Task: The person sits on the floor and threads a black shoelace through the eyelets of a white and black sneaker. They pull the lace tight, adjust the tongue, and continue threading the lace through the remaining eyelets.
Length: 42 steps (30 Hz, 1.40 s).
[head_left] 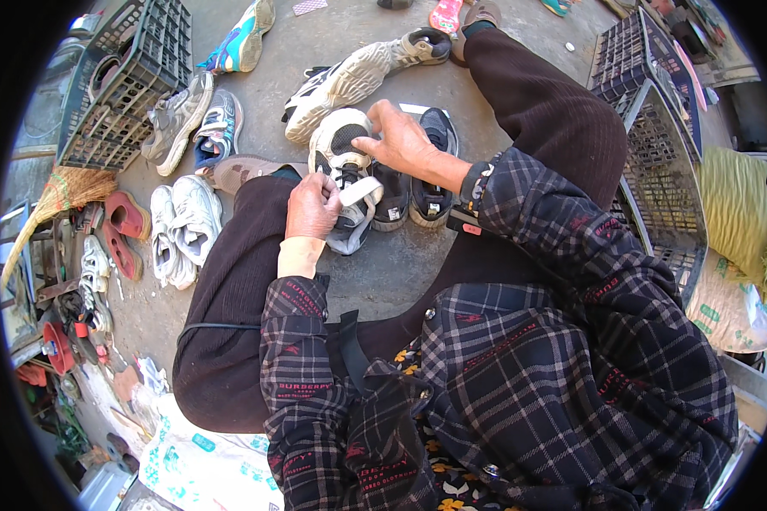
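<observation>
Between my legs, a white and black sneaker (339, 140) lies on the ground with its toe pointing away from me. My left hand (313, 207) is closed in a pinch on a white strip (361, 191) that crosses the sneaker's opening; whether it is a lace or a strap I cannot tell. At the toe, my right hand (411, 146) grips the sneaker's right side, its thumb on the dark mesh. Right beside it stand a black shoe (390, 198) and a dark grey shoe (435, 132), the latter partly under my right wrist.
Beyond them lie pale sneakers (358, 81) on their sides. White sneakers (198, 217) and red shoes (126, 217) stand at the left, near a straw broom (64, 200). Black plastic crates rise at the left (136, 81) and right (648, 128). A white printed sack (209, 460) lies lower left.
</observation>
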Available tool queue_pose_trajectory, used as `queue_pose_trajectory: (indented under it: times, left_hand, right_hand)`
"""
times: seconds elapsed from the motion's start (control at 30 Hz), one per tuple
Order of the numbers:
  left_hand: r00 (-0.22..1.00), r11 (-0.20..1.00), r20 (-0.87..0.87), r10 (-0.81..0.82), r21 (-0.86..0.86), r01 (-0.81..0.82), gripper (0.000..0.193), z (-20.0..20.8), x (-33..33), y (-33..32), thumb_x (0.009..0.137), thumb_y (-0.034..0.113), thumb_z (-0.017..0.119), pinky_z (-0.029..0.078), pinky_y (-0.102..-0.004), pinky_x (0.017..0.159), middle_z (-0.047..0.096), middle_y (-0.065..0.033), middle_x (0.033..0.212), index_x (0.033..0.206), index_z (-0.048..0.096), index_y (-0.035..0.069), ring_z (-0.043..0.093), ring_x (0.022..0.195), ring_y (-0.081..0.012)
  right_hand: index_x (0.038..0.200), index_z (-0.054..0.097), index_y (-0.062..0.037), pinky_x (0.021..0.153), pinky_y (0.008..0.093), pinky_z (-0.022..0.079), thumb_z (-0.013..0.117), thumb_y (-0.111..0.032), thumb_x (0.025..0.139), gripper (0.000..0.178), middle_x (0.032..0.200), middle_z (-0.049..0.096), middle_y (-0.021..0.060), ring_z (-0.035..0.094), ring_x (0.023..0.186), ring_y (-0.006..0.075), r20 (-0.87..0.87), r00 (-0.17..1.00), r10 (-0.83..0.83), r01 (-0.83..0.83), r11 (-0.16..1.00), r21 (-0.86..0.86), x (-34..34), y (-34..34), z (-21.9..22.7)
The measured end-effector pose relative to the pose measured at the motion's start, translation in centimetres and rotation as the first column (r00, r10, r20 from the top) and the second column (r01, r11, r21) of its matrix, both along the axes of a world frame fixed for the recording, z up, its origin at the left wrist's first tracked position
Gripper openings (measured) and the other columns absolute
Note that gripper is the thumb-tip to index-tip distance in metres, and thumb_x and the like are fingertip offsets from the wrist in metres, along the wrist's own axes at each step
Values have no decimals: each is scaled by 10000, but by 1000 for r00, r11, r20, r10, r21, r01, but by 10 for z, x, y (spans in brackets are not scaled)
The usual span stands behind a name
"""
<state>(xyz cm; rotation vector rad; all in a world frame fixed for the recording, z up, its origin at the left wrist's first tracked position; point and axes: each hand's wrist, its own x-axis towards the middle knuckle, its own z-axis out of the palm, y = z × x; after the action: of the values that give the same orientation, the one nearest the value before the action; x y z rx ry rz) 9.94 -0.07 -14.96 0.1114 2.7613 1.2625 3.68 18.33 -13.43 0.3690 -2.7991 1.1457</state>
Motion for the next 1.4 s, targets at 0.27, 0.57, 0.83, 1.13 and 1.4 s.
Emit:
queue_pose_trajectory:
  times: [0.27, 0.57, 0.83, 1.13, 1.4]
  left_hand:
    - [970, 999, -243, -24, -52, 11, 158, -12, 4, 2, 677, -16, 607, 452, -350, 593, 551, -139, 731, 787, 500, 24, 561, 643, -284]
    - [954, 710, 150, 259, 641, -293, 226, -28, 2, 1, 719, -62, 619, 450, -173, 647, 544, -12, 804, 889, 496, 22, 536, 719, -56]
    - [990, 957, 41, 133, 253, -139, 182, -14, 4, -2, 697, -51, 587, 476, -262, 616, 597, -66, 719, 866, 576, 16, 580, 665, -114]
    - [989, 977, -118, -93, -200, 68, 134, 1, 4, -3, 650, 27, 587, 462, -397, 666, 571, -149, 812, 783, 580, 25, 575, 750, -323]
    - [991, 996, -122, -51, -73, 42, 64, -10, 0, -6, 668, 53, 530, 457, -403, 655, 562, -179, 727, 707, 532, 2, 568, 719, -350]
  right_hand:
    - [1042, 483, 68, 725, 363, 476, 726, -298, 663, 579, 856, 603, 232, 606, 811, 318, 494, 860, 128, 19, 960, -281, -12, 6, -10]
    - [1013, 464, 68, 625, 346, 464, 680, -197, 707, 458, 815, 581, 182, 585, 711, 247, 390, 921, 9, 47, 990, -134, -10, 4, -14]
    - [864, 570, -33, 680, 399, 452, 580, -188, 770, 181, 788, 597, 164, 578, 755, 340, 25, 881, 473, -460, 866, -196, 26, -21, 22]
    - [691, 628, -16, 614, 369, 479, 551, -214, 746, 219, 694, 628, 150, 622, 655, 266, 658, 490, 572, -831, 534, 155, 32, 2, 17]
    - [864, 523, -32, 629, 401, 455, 627, -179, 731, 223, 689, 597, 158, 596, 708, 346, 202, 875, 440, -473, 867, 155, 36, -6, 24]
